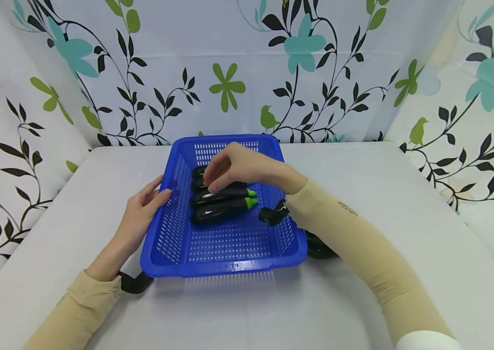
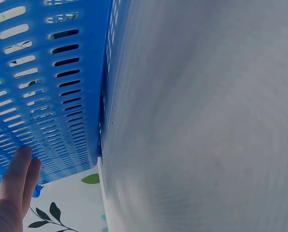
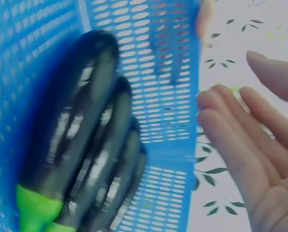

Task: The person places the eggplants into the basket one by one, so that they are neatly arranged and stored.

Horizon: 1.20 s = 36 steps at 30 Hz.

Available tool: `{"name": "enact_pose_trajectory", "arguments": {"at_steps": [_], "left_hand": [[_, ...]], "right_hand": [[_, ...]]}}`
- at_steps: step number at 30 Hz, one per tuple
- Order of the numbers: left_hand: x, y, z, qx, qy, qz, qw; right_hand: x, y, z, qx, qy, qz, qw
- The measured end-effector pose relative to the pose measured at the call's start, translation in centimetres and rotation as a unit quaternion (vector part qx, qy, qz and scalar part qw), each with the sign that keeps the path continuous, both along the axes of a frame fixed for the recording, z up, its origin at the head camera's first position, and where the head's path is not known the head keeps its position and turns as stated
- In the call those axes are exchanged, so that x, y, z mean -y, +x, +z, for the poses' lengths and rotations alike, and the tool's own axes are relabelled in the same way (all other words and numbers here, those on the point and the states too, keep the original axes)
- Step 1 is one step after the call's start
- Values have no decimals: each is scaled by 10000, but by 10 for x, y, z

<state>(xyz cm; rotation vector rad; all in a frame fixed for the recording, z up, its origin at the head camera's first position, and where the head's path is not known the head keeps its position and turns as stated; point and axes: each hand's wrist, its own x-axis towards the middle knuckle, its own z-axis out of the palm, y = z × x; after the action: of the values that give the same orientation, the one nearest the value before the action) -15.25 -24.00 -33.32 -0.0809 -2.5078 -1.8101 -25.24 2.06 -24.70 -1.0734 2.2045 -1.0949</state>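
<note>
A blue slotted basket [image 1: 225, 267] stands on the white table. Several dark purple eggplants [image 1: 220, 210] with green stems lie side by side in it, stems to the right. My right hand [image 1: 219, 179] hovers over the rear eggplants with relaxed, slightly bent fingers and holds nothing. In the right wrist view this hand [image 3: 245, 145] is spread apart from the eggplants [image 3: 81, 125], which lie against the basket floor [image 3: 153, 63]. My left hand [image 1: 146, 206] rests against the basket's left wall, thumb at the rim. Its straight fingers [image 2: 18, 179] touch the outer wall [image 2: 42, 87].
The white table [image 1: 360, 165] runs wide around the basket on all sides. Flower-patterned curtains [image 1: 229, 68] close off the back and both sides. Black wrist-camera straps [image 1: 135, 283] sit at my cuffs beside the basket's front corners.
</note>
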Motion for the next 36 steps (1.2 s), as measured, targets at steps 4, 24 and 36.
{"name": "enact_pose_trajectory", "arguments": {"at_steps": [4, 24, 36], "left_hand": [[0, 0, -1, -28, -75, 42, 10000], [2, -3, 0, -94, -168, 21, 9998], [4, -3, -3, 29, -151, 0, 9999]], "right_hand": [[-14, 6, 15, -9, -84, -181, 9998], [-122, 35, 24, -874, -258, -1687, 9814], [-174, 49, -15, -1052, 53, -1803, 9780]]}}
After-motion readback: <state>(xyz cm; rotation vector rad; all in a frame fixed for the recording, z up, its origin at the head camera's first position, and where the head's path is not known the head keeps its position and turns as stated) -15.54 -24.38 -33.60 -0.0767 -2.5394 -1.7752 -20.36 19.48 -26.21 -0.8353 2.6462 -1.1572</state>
